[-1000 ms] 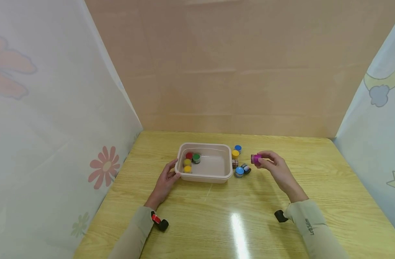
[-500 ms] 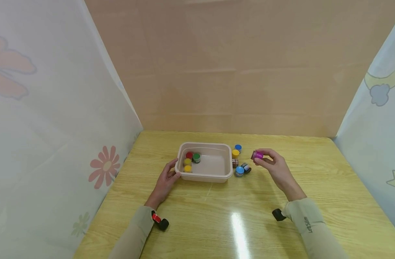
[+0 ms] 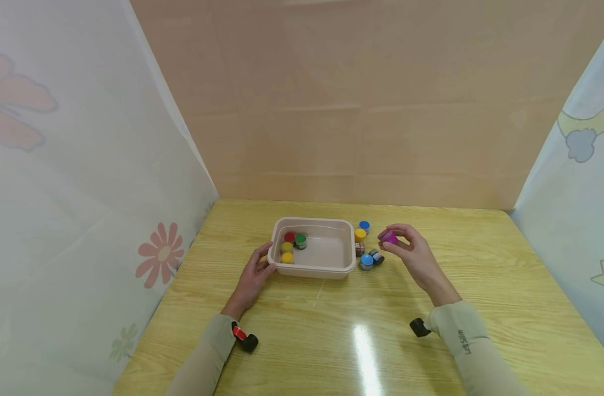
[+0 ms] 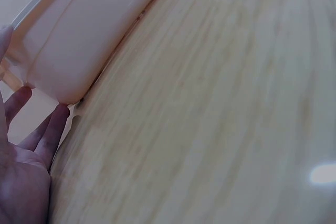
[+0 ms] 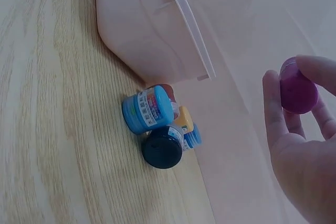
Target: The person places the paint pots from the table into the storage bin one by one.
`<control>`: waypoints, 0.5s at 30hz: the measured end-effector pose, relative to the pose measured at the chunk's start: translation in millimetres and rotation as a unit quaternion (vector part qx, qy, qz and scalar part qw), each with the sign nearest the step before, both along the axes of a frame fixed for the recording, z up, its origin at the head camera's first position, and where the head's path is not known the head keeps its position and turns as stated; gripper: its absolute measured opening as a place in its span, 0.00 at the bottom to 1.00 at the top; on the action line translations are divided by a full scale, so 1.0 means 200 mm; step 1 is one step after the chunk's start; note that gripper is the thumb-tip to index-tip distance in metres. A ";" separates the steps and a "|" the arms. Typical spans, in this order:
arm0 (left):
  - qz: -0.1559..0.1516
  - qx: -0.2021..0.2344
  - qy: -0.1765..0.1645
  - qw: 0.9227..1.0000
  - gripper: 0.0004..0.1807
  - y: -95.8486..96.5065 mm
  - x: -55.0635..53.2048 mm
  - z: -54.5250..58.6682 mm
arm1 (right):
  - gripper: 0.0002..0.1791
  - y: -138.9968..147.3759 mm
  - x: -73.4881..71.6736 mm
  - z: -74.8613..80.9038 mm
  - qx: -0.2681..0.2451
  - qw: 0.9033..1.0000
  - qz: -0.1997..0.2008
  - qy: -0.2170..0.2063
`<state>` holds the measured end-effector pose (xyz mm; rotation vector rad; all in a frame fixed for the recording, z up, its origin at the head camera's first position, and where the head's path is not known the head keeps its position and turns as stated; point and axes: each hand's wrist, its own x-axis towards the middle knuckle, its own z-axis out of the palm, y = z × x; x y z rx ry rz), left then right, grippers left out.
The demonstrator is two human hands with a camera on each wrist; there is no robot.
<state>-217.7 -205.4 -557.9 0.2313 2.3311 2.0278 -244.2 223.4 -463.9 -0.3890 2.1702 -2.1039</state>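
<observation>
My left hand [image 3: 252,281] holds the left end of a pale pink plastic box [image 3: 314,269], thumb at its front corner and fingers on its side wall. In the left wrist view the fingertips [image 4: 60,111] meet the wall low down. A purple paint jar [image 3: 388,237] is pinched between the thumb and fingers of my right hand [image 3: 417,258], raised to the right of the box. It is tilted, purple lid toward the palm. Inside the box at the left stand jars with red [image 3: 289,237], green [image 3: 300,240], yellow [image 3: 287,247] and orange-yellow [image 3: 287,258] lids.
Against the box's right side are more jars: dark blue [image 3: 364,225], yellow [image 3: 360,235], brown [image 3: 359,249] on its side, light blue [image 5: 147,111] and a black one [image 5: 163,148] lying over. A brown backdrop [image 3: 361,154] closes the table's far edge.
My right hand has moved slightly left and up, and the purple paint jar in it has turned from level to slanted. The left hand and the box stay where they were.
</observation>
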 end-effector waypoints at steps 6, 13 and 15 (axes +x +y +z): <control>-0.001 0.003 -0.002 1.000 0.33 0.00 0.00 0.00 | 0.19 -0.05 -0.01 0.01 -0.011 1.000 0.013 -0.006; -0.002 0.003 -0.001 1.000 0.32 0.00 0.00 0.00 | 0.23 -0.11 -0.02 0.02 -0.002 1.000 0.016 -0.009; -0.003 0.004 0.000 1.000 0.33 0.00 0.00 -0.01 | 0.25 -0.13 -0.02 0.02 0.011 1.000 0.011 -0.007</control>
